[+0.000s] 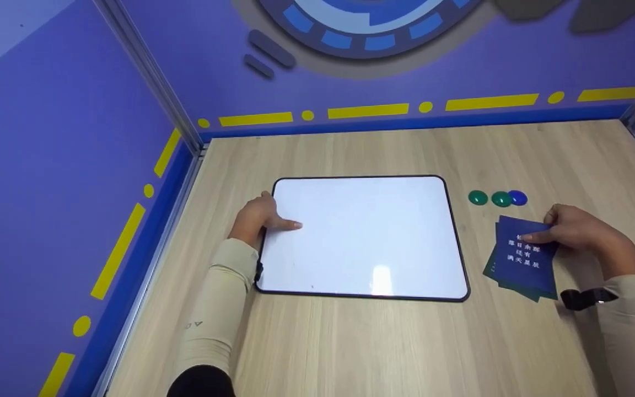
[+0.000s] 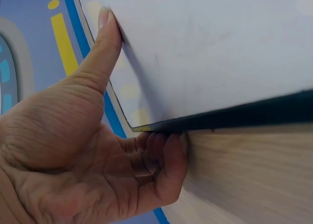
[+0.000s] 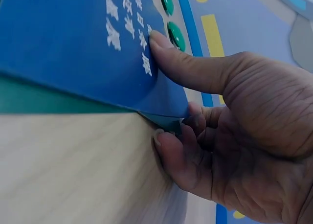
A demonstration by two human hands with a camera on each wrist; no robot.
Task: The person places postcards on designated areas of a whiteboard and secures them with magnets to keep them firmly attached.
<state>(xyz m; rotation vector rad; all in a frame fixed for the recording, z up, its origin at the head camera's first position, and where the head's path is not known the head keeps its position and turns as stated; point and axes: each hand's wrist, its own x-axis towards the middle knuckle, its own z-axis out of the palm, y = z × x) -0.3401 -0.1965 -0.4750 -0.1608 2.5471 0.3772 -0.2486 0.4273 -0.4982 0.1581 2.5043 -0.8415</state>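
My left hand (image 1: 259, 214) grips the left edge of a black-framed whiteboard (image 1: 364, 237) that lies on the table. In the left wrist view its thumb lies over the white face, and the other fingers (image 2: 171, 170) curl in under the black rim. On the right, my right hand (image 1: 579, 229) pinches a small stack of cards by its right edge. The top card (image 1: 524, 275) is dark blue with white Chinese characters, and green cards (image 3: 54, 99) fan out from beneath it. The right thumb presses on the printed face; the curled fingertips (image 3: 168, 145) are at the underside.
Two glossy green discs (image 1: 478, 197) and a blue disc (image 1: 519, 198) lie beyond the cards, the blue one partly overlapped by a green one. Blue-purple panels (image 1: 350, 94) wall in the wooden table (image 1: 350, 347) at the back and left.
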